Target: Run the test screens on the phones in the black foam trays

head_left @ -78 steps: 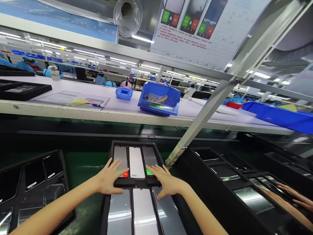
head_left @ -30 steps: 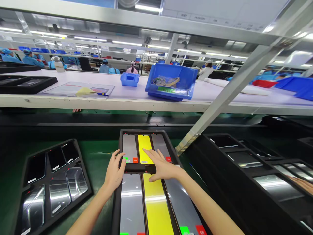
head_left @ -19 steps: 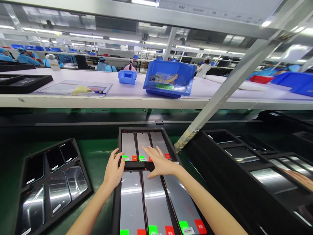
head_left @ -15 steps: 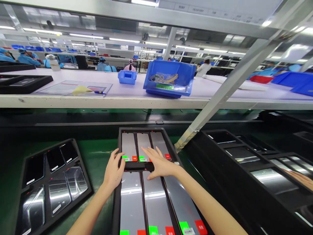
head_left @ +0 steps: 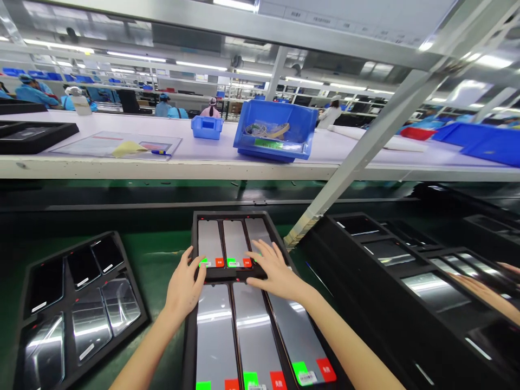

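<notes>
A black foam tray (head_left: 221, 274) lies before me with two rows of phones, grey-screened and tagged with green and red labels at their lower ends. My left hand (head_left: 184, 281) rests at the tray's left edge, fingers apart, fingertips by the lower end of the upper-left phone (head_left: 209, 238). Over the upper-right phone (head_left: 257, 228) my right hand (head_left: 276, 271) is spread flat, covering its lower part; whether it touches the screen I cannot tell. Below it lie longer-looking phones, among them a middle one (head_left: 255, 330) and a right one (head_left: 294, 325). Neither hand grips anything.
A second tray of dark phones (head_left: 122, 319) sits on the green surface at left. More black trays (head_left: 390, 292) stand at right, with another person's hand (head_left: 483, 290) over them. A slanted metal post (head_left: 357, 157) rises right of my tray. Blue bins (head_left: 276, 130) stand on the shelf.
My right hand has shifted right across the tray, from the upper middle phone to the upper-right one. The left hand keeps its place at the edge. Another person's hands show more at right.
</notes>
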A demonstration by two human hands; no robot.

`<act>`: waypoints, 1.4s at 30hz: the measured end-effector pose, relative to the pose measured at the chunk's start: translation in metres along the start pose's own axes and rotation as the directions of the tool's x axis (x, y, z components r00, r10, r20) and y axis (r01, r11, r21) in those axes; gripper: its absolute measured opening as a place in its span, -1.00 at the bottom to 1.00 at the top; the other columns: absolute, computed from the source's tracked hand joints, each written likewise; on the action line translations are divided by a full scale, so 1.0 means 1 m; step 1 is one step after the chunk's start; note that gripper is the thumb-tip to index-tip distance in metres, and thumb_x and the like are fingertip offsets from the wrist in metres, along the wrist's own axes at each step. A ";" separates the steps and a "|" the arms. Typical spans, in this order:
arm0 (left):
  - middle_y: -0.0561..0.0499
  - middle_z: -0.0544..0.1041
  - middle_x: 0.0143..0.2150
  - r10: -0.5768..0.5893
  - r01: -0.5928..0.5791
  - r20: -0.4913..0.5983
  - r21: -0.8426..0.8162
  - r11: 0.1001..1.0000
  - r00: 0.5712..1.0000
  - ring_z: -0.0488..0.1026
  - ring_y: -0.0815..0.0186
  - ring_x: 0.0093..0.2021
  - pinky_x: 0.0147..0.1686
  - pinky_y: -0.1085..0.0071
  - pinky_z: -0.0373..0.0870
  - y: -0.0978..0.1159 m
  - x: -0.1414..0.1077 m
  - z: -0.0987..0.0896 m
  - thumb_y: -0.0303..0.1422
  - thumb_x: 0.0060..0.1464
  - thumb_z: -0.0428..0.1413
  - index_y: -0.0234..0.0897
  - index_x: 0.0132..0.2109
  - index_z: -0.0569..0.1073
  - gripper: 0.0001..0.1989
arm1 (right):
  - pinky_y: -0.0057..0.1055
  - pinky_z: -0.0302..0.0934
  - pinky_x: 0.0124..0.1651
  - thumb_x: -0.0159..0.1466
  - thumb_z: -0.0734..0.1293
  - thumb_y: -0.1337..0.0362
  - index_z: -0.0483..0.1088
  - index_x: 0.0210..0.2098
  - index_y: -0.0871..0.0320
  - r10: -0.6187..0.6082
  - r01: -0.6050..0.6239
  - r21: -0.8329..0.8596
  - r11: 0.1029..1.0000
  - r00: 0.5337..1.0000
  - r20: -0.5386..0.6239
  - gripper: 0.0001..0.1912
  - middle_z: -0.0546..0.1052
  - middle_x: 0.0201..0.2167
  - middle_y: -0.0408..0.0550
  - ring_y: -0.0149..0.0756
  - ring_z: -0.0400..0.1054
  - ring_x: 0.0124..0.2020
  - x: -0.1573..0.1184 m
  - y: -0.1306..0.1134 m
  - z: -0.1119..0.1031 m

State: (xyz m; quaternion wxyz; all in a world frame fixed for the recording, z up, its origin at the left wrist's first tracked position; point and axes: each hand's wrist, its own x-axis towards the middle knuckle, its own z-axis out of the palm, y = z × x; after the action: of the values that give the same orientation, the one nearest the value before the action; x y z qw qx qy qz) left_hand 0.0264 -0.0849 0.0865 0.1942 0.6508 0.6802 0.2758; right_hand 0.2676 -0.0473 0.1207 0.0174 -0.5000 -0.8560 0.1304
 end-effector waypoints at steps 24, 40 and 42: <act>-0.06 -0.22 0.38 0.035 0.098 0.278 -0.448 0.889 0.960 -0.21 0.07 0.34 0.24 -0.01 -0.18 -0.022 -0.125 -0.001 -0.46 -0.13 0.02 -0.14 0.31 -0.29 -0.08 | 0.22 -0.21 0.18 0.27 0.13 0.00 0.19 0.15 -0.13 -0.108 0.108 -0.006 0.994 0.991 -0.079 -0.53 0.10 0.25 0.05 0.06 -0.04 0.23 -0.158 -0.072 0.057; -0.10 0.04 0.29 0.062 -0.053 0.011 -0.396 0.917 0.998 -0.01 0.11 0.29 0.21 0.05 0.03 -0.027 -0.077 0.001 -0.17 0.18 -0.14 -0.13 0.16 0.21 -0.58 | 0.16 -0.21 0.19 0.30 0.03 0.13 0.31 0.04 -0.15 0.132 -0.206 -0.081 0.975 0.834 -0.536 -0.61 0.25 0.12 -0.05 -0.02 0.10 0.14 -0.179 -0.038 0.073; -0.10 0.11 0.25 0.109 -0.107 -0.014 -0.330 0.938 0.994 0.04 0.13 0.27 0.20 0.07 0.06 -0.028 -0.052 -0.002 -0.16 0.19 -0.17 -0.15 0.09 0.29 -0.61 | 0.14 -0.22 0.20 0.31 0.00 0.12 0.35 0.00 -0.14 0.142 -0.200 -0.055 0.978 0.838 -0.527 -0.60 0.25 0.12 -0.06 -0.03 0.08 0.15 -0.167 -0.031 0.064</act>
State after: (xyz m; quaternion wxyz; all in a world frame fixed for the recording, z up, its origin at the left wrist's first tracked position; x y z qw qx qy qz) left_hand 0.0072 -0.1372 0.0660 0.2867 0.6461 0.5871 0.3946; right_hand 0.3148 -0.2186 0.0835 0.2093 -0.5911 -0.7771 -0.0549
